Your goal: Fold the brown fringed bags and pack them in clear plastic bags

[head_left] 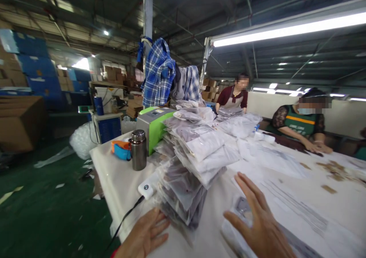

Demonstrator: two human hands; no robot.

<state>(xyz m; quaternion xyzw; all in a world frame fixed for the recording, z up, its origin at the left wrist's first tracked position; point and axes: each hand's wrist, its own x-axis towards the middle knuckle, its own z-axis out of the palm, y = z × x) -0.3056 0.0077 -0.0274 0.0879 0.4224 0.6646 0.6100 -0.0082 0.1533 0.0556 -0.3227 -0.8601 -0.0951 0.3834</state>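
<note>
Left grip [147,231] open, fingers loosely spread, nothing held, right by the lower edge of the stack of bagged packets [183,191]; can't tell about contact. Right grip [259,220] also open, thumb well off the fingers, over a clear-bagged grey item [243,205]; touching or not, unclear. Stack on the counter [110,178], ahead of and between both grips, uneven and leaning, whitish packets over greyer ones. Probably light apiece, soft, floppy, slick film, likely to slide as a pile. Best held low from both sides, palms flat, or singly with support underneath. Left of stack: white box [146,188] with black cord [126,216], steel flask [138,151], green-and-grey machine [156,126]. Across counter: co-worker in green apron [305,122], near brown pieces [336,171].
</note>
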